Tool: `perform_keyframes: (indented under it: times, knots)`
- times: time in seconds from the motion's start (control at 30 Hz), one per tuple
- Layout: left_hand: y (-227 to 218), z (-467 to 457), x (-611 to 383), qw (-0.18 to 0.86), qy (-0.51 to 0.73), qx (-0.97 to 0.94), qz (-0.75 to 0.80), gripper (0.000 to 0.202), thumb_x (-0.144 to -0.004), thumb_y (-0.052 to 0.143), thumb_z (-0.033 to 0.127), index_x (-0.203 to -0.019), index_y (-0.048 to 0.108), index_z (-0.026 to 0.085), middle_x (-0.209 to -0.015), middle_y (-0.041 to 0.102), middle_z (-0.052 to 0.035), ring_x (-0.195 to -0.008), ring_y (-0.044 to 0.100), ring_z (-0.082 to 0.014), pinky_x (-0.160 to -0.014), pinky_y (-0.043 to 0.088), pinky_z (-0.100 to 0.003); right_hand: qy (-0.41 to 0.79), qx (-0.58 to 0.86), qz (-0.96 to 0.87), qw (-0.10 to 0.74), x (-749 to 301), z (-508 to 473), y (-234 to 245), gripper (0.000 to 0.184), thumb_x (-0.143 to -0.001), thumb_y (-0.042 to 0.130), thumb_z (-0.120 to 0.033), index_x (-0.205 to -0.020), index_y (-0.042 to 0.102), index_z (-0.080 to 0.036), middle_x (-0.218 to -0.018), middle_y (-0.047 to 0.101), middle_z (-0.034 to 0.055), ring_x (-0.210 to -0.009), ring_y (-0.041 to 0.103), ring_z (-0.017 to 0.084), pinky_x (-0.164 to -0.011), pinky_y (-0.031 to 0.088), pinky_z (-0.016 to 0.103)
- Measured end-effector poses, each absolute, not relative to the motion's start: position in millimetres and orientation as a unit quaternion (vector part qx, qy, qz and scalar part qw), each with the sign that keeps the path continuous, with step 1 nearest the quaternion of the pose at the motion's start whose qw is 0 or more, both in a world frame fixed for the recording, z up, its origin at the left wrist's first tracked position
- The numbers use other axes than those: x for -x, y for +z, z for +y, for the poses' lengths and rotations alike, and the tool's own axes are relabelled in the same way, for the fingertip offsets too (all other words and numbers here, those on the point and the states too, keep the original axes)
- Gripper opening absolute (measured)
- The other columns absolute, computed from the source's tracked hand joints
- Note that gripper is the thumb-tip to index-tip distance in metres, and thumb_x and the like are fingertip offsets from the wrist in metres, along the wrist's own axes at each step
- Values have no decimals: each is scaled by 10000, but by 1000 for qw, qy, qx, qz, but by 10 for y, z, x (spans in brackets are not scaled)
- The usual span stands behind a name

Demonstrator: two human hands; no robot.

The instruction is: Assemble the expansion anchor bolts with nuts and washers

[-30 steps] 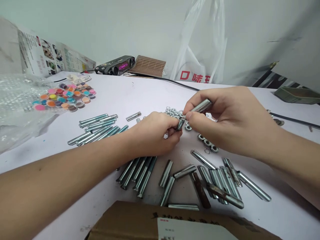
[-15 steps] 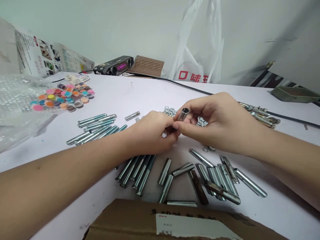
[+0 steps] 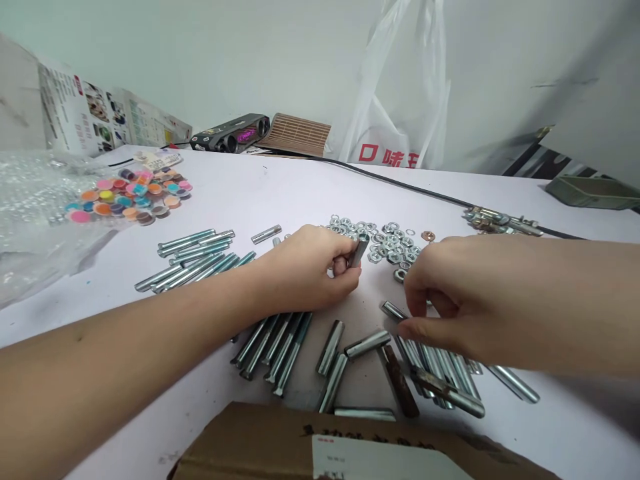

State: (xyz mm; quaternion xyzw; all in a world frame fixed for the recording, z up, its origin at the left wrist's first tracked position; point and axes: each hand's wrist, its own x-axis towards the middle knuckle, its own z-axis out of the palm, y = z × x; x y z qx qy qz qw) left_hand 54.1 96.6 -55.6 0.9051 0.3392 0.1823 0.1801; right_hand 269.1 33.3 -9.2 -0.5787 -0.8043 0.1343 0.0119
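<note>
My left hand (image 3: 320,263) is closed around a shiny slotted metal sleeve (image 3: 359,251), which stands tilted with its hollow end up. My right hand (image 3: 475,300) hovers over the sleeves on the right, thumb and fingers apart. Between its thumb and fingertips lies the end of another sleeve (image 3: 393,311); whether they touch it, I cannot tell. Below are several loose sleeves (image 3: 367,343), one of them a rusty sleeve (image 3: 399,383). A pile of hex nuts and washers (image 3: 393,243) sits beyond my hands. Long bolts with flared ends (image 3: 280,353) lie under my left forearm.
More bolts (image 3: 193,257) lie at the left, near colourful discs (image 3: 130,197) and bubble wrap (image 3: 35,200). A cardboard box (image 3: 260,440) stands at the near edge. Assembled bolts (image 3: 500,220), a black cable (image 3: 400,183) and a green tray (image 3: 593,192) are farther back.
My right hand has let go of the sleeve and moved right and down to the loose sleeves. My left hand keeps the sleeve in nearly the same place.
</note>
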Motion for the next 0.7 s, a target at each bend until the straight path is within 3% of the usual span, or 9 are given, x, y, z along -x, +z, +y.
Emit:
perform_keyframes:
  times: [0.07, 0.13, 0.33, 0.5, 0.7]
  knots:
    - [-556, 968, -547, 176, 183, -906, 338, 212, -778, 534, 286, -605, 519, 162, -591, 576, 24, -542, 496, -83, -540, 353, -231, 125, 567, -806, -118, -2619, 347, -98, 464, -787, 588, -566, -485, 538, -218, -367, 434, -9, -280, 346, 97, -300, 129, 270]
    - [-553, 966, -550, 177, 178, -906, 341, 210, -778, 534, 287, -608, 526, 164, -595, 584, 22, -546, 503, -87, -542, 355, -234, 114, 560, -801, -177, -2550, 367, -70, 470, -802, 544, -589, -510, 549, -220, -385, 448, 2, -296, 365, 110, -306, 132, 275]
    - [-541, 945, -537, 219, 165, -896, 351, 164, -753, 594, 340, -746, 633, 180, -666, 634, 20, -564, 524, -97, -533, 365, -236, 57, 586, -792, -161, -2565, 454, 49, 465, -849, 513, -513, -503, 522, -204, -388, 444, 11, -339, 339, 98, -354, 168, 290]
    - [-520, 954, -521, 260, 196, -874, 361, 239, -786, 594, 383, -921, 641, 191, -594, 570, 48, -506, 455, -83, -509, 354, -224, 29, 631, -756, -170, -2624, 576, 88, 427, -825, 515, -513, -530, 554, -207, -437, 512, 21, -358, 389, 114, -376, 249, 293]
    - [-492, 976, -535, 250, 211, -871, 367, 265, -822, 546, 351, -644, 586, 158, -531, 453, 48, -506, 369, -71, -512, 314, -229, 31, 640, -753, -149, -2612, 674, -46, 374, -773, 530, -579, -684, 664, -241, -586, 624, 34, -417, 502, 155, -392, 314, 302]
